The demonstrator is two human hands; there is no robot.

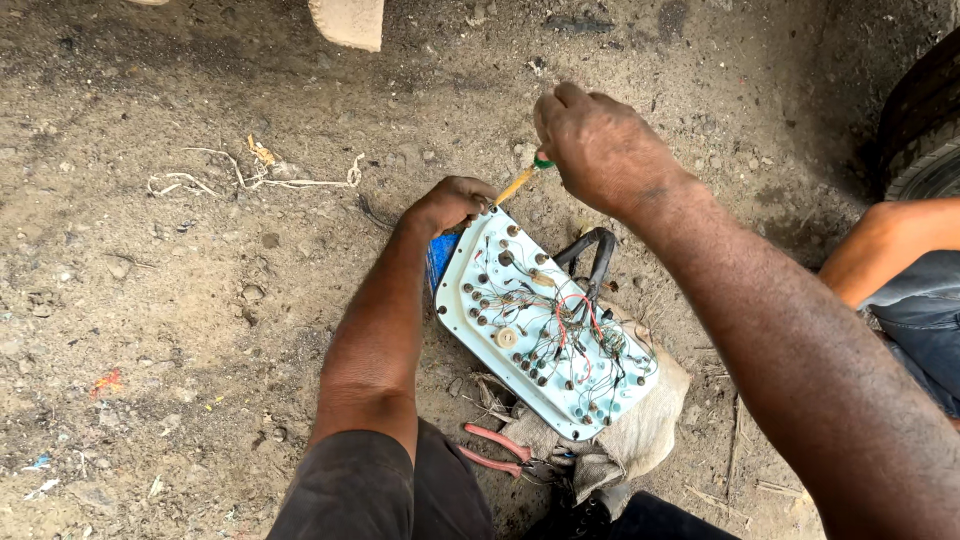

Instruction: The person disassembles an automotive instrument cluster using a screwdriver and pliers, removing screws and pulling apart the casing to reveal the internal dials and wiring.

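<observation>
A pale blue oblong panel lies on the dirt ground, its back up, covered with thin wires and small round sockets. My left hand grips the panel's far upper corner. My right hand is closed around a screwdriver with a yellow shaft and green collar. The tool slants down to the panel's top edge, next to my left fingers. The screwdriver's tip is hidden behind my left hand.
Red-handled pliers lie by a dirty grey cloth under the panel's near end. A black hose loop sits behind the panel. Another person's knee and arm and a tyre are at right. String scraps lie at left.
</observation>
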